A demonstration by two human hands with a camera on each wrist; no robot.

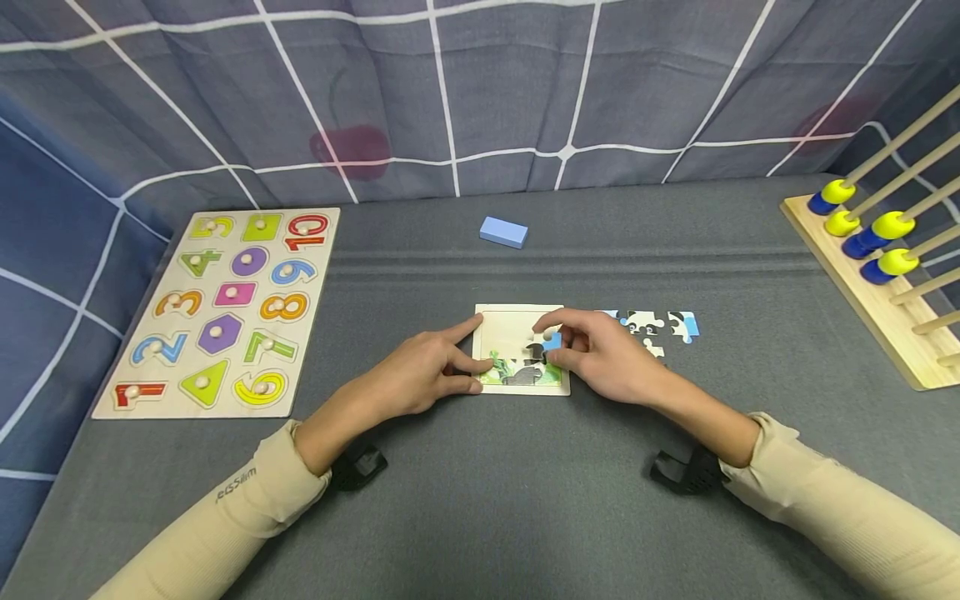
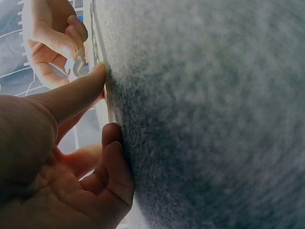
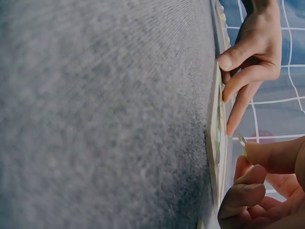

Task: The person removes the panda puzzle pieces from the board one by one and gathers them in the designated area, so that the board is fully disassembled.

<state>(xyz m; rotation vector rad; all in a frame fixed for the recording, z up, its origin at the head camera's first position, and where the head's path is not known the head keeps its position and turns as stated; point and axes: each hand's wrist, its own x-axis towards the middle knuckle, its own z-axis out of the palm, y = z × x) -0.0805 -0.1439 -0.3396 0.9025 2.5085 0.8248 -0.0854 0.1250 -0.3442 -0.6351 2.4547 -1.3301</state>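
A wooden jigsaw tray [image 1: 504, 332] lies in the middle of the table, its lower row filled with green, grey and white puzzle pieces [image 1: 522, 374]. My left hand [image 1: 422, 372] rests on the tray's left edge, fingers extended and touching the rim. Over the tray's right side, my right hand [image 1: 596, 350] pinches a blue, black and white puzzle piece [image 1: 553, 342] between thumb and fingers. The left wrist view shows this piece [image 2: 77, 66] held above the tray. Loose puzzle pieces [image 1: 643, 322] lie right of the tray, partly hidden behind the right hand.
A number-and-shape peg board [image 1: 311, 367] lies at the left. A blue block [image 1: 504, 232] sits beyond the tray. At the far right stands a wooden bead rack [image 1: 862, 287] with yellow and blue beads. A checked grey cloth [image 1: 502, 92] hangs behind.
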